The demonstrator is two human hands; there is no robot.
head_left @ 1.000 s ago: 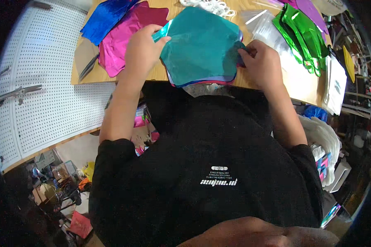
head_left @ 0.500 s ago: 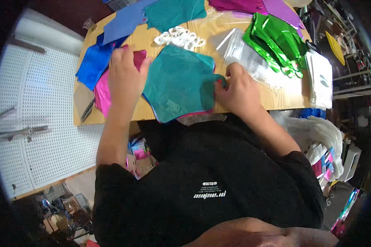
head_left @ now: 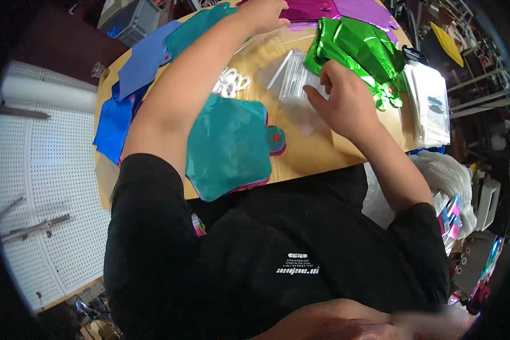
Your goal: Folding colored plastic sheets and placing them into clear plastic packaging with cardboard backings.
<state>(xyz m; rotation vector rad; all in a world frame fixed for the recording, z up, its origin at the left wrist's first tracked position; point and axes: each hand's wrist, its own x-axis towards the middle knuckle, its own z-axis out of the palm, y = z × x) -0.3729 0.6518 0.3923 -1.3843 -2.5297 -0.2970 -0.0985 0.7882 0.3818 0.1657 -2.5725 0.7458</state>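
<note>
One teal-topped foil stack [head_left: 228,148], flat, magenta-edged, red-dotted tab [head_left: 275,139]

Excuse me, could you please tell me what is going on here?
A person at a wooden table is handling coloured foil pieces. The left hand reaches to the far side, by the magenta pieces; its grip is unclear. The right hand, thumb and fingers apart, is near the clear bags and green foil. A teal-topped stack lies near the front edge, with neither hand on it.
</note>
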